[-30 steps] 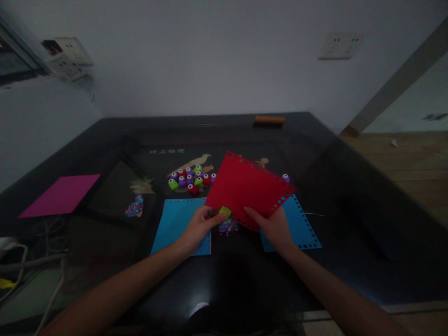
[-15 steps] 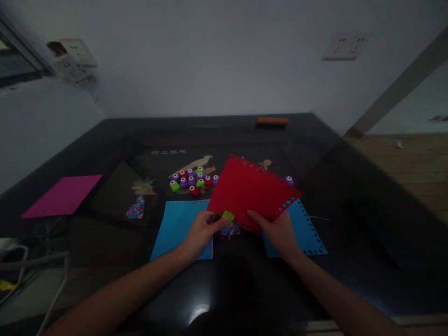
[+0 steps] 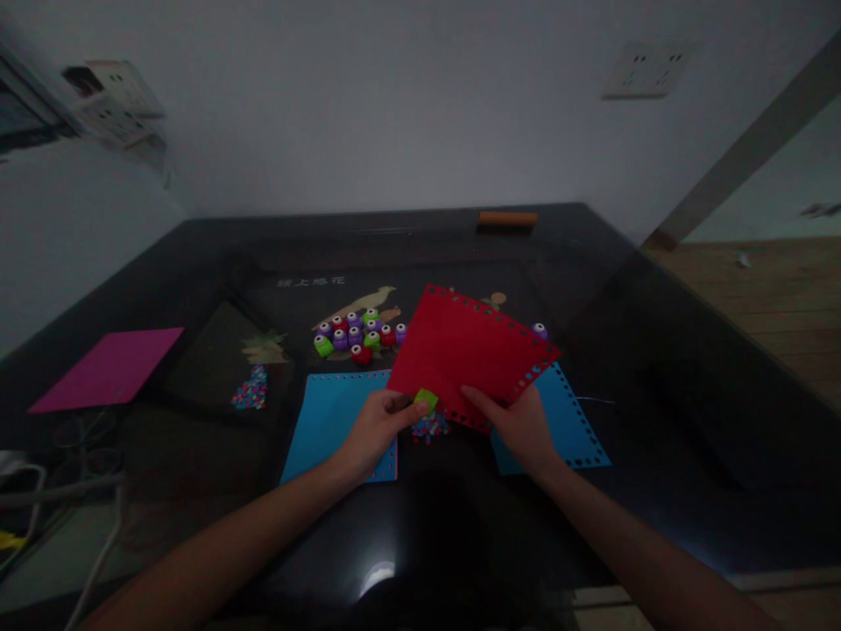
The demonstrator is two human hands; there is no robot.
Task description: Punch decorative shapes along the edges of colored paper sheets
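Observation:
My left hand (image 3: 381,429) pinches a small green craft punch (image 3: 427,400) at the lower left edge of a red sheet of paper (image 3: 469,346). The sheet is tilted above the table, with holes along several of its edges. My right hand (image 3: 524,431) grips its lower right part, thumb on top and fingers hidden underneath. Below the punch lies a pile of tiny punched paper bits (image 3: 430,428). Blue sheets with holes along their edges lie under my hands, one on the left (image 3: 328,429) and one on the right (image 3: 571,429).
Several purple, red and green craft punches (image 3: 355,336) cluster behind the left blue sheet; a purple one (image 3: 540,331) stands apart at right. A pink sheet (image 3: 109,368) and another pile of bits (image 3: 251,388) lie left. Cables (image 3: 118,526) run at the near left; a brown roll (image 3: 507,218) lies at the back.
The view has shifted slightly. Both hands keep hold of the red sheet and the green craft punch, in nearly the same places.

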